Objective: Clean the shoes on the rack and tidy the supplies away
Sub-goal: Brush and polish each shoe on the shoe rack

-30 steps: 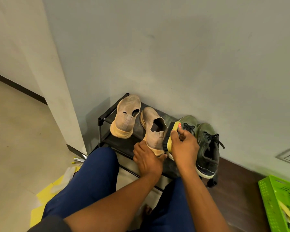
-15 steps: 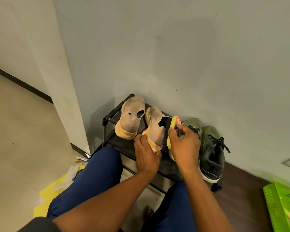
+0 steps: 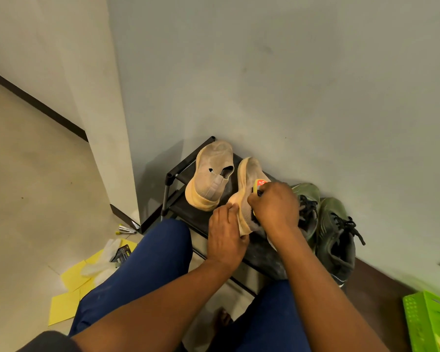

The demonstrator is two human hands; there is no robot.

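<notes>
Shoe in hand: beige knit slip-on shoe with a pale orange sole [image 3: 248, 184], tipped onto its side on the black metal shoe rack [image 3: 178, 174], held between both hands.
Left hand: left hand [image 3: 225, 233] has its fingers curled round the heel end of that shoe, gripping the sole edge.
Right hand: right hand [image 3: 276, 207] has its fingers closed round a yellow-backed brush with dark bristles [image 3: 258, 185], pressed against the shoe's upper; most of the brush is hidden under the fingers.
Label: a red-orange sticker shows on the brush back just beyond the fingertips; its print is too small to read.
Left of the fingers: the matching beige slip-on shoe [image 3: 212, 174] stands on the rack, toe towards the wall.
Right of the fingers: a pair of olive-green lace-up sneakers with black laces [image 3: 333, 229], close beside the right wrist.
Near floor, left: yellow paper sheets [image 3: 69, 298] and a small dark printed packet [image 3: 123, 252], text unreadable.
Near floor, right: bright green perforated plastic basket [image 3: 427, 321] at the frame edge.
</notes>
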